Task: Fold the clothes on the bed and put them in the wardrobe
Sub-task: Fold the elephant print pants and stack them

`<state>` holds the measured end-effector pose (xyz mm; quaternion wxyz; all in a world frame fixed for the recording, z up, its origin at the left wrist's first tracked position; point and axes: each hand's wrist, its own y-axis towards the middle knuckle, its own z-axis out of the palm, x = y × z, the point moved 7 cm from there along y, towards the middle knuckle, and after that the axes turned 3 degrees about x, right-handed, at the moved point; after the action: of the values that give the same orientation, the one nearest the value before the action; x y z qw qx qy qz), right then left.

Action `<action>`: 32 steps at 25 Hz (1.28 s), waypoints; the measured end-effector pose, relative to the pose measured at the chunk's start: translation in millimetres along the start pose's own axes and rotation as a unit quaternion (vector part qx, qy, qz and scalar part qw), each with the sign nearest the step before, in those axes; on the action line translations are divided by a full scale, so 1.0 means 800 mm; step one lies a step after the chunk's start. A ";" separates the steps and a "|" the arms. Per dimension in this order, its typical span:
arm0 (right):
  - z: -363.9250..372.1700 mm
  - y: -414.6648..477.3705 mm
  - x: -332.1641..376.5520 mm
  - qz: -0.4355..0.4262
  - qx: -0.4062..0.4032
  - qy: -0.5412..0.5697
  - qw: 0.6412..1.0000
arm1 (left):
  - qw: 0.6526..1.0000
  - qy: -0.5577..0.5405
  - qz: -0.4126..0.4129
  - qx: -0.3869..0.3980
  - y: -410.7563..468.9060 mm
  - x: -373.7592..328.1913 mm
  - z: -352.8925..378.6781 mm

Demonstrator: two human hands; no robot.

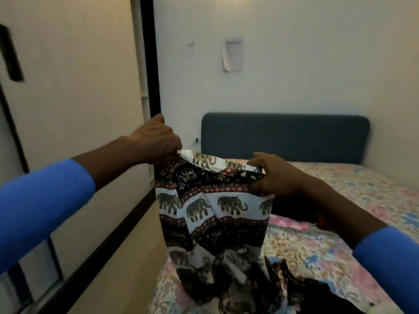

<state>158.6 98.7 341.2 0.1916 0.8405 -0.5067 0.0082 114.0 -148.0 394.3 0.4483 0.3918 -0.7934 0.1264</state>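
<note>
Cream wardrobe doors [72,91] stand at your far left. Your left hand [156,141], its blue sleeve [40,207] ending at the forearm, is clenched on the top left corner of the elephant-print garment [210,207]. The cloth hangs upright between your hands, its lower part bunched on the bed [340,196] with its floral sheet, perhaps over some dark clothing [313,288], though that corner is too dim to tell. Your right hand [272,175] grips the top right corner, fingers curled round the fabric. Behind it sits the blue headboard [285,137].
</note>
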 end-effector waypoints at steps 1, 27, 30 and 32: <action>-0.017 0.005 0.013 0.000 0.022 -0.122 0.992 | 0.999 0.034 -0.012 -0.012 -0.013 0.023 -0.011; -0.523 -0.003 0.125 0.118 -0.477 0.248 0.835 | 0.439 -0.822 0.018 -0.362 -0.132 0.307 -0.347; -0.466 0.021 0.152 0.031 -0.458 0.180 0.870 | 0.535 -0.773 0.021 -0.339 -0.094 0.210 -0.339; -0.448 0.024 0.177 -0.025 -0.463 0.127 0.877 | 0.601 -0.683 0.012 -0.416 -0.084 0.160 -0.342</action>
<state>275.5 89.0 709.1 0.6214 0.6600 -0.4030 -0.1254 293.4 -106.3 642.4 -0.1109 0.1260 -0.8399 -0.5162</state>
